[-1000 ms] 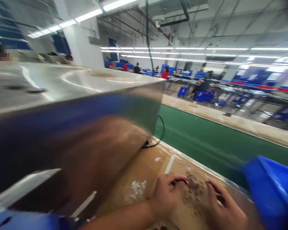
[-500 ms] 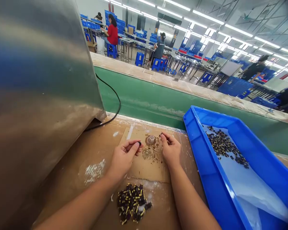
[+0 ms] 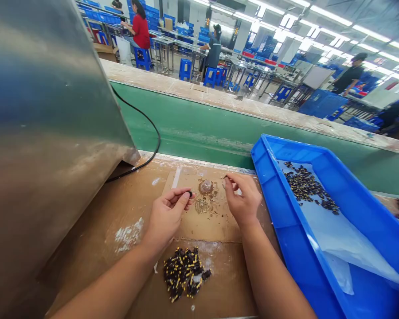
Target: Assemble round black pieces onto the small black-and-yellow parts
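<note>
My left hand (image 3: pixel 168 215) rests on a cardboard sheet (image 3: pixel 213 223), thumb and forefinger pinched on a tiny dark part. My right hand (image 3: pixel 242 198) hovers just to the right, its fingers pinched on another small dark piece. Between them lies a small clear round cap (image 3: pixel 206 186) and a patch of brownish residue. A heap of small black-and-yellow parts (image 3: pixel 185 273) sits on the board between my forearms. More of the dark parts (image 3: pixel 307 188) lie on a plastic sheet inside a blue tray (image 3: pixel 322 259) at my right.
A large steel machine housing (image 3: pixel 49 133) fills the left, with a black cable (image 3: pixel 149 137) running behind it. A green conveyor belt (image 3: pixel 219 130) runs beyond the bench. Other people sit at tables with blue stools and bins in the background.
The view swung down from the hall onto the bench, then steadied. Both hands moved apart from the residue patch and now each pinches a small part; little differs from half a second ago.
</note>
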`<state>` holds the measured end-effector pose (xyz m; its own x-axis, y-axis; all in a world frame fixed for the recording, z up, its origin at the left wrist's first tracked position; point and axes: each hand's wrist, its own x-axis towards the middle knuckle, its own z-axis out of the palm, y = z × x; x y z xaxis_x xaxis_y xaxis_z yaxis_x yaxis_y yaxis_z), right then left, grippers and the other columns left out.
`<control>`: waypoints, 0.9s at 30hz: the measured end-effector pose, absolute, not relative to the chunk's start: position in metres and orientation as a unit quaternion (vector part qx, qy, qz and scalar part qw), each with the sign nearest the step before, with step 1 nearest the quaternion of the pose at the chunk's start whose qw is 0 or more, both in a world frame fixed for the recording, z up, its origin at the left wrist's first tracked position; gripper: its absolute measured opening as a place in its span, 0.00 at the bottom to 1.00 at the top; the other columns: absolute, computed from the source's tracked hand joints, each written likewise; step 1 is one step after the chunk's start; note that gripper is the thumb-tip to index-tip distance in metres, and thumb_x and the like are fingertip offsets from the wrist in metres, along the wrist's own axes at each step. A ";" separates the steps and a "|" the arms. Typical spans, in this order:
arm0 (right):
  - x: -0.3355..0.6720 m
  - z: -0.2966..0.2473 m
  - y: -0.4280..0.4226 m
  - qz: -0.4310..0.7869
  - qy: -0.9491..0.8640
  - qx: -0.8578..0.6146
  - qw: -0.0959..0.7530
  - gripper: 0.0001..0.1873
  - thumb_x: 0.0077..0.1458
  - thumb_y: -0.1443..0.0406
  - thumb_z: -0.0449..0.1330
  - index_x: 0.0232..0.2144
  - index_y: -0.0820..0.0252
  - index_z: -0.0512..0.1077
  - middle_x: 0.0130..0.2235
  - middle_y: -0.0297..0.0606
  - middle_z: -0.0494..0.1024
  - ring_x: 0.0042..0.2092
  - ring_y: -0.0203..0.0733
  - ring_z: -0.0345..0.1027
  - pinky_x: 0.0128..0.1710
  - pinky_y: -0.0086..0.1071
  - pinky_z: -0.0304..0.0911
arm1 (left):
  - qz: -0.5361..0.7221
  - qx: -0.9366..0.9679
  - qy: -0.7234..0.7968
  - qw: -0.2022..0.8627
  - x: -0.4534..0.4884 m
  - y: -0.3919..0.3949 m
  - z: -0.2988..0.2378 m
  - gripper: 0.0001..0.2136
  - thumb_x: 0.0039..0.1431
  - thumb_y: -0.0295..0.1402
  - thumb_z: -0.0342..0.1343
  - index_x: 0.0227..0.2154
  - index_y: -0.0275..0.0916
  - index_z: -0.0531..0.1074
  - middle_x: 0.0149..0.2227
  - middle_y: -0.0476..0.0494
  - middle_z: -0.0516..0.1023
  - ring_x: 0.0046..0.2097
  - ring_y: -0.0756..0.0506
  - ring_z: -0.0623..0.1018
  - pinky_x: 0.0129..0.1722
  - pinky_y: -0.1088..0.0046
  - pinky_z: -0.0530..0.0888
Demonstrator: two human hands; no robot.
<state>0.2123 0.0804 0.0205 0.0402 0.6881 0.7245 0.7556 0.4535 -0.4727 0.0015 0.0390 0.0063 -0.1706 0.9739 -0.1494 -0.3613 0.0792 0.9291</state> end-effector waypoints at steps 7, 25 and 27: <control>0.289 0.082 0.064 -0.298 -0.514 -0.660 0.459 0.16 0.62 0.60 0.63 0.49 0.61 0.78 0.47 0.49 0.81 0.33 0.43 0.70 0.42 0.42 0.68 | 0.602 0.319 0.469 0.563 0.001 0.041 0.002 0.22 0.47 0.45 0.73 0.40 0.34 0.80 0.35 0.40 0.82 0.34 0.49 0.78 0.35 0.77 0.74; 0.204 0.028 -0.009 0.374 -0.825 -0.395 0.152 0.11 0.59 0.69 0.62 0.42 0.53 0.82 0.35 0.34 0.81 0.34 0.36 0.73 0.37 0.29 0.65 | 0.630 0.331 0.453 0.537 0.000 0.044 0.006 0.17 0.53 0.41 0.68 0.40 0.35 0.76 0.33 0.41 0.80 0.33 0.49 0.75 0.33 0.74 0.70; 0.197 0.025 -0.011 0.350 -0.845 -0.380 0.135 0.15 0.60 0.71 0.60 0.46 0.51 0.81 0.40 0.35 0.82 0.38 0.38 0.74 0.41 0.30 0.66 | 0.632 0.333 0.452 0.534 0.000 0.044 0.006 0.17 0.53 0.41 0.67 0.40 0.35 0.76 0.33 0.41 0.80 0.33 0.49 0.75 0.32 0.74 0.70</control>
<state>0.1973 -0.0106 0.0250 -0.6738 0.7380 -0.0371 0.5485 0.4659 -0.6943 -0.0002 0.0443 0.0058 -0.2085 0.9761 -0.0616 -0.3736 -0.0212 0.9274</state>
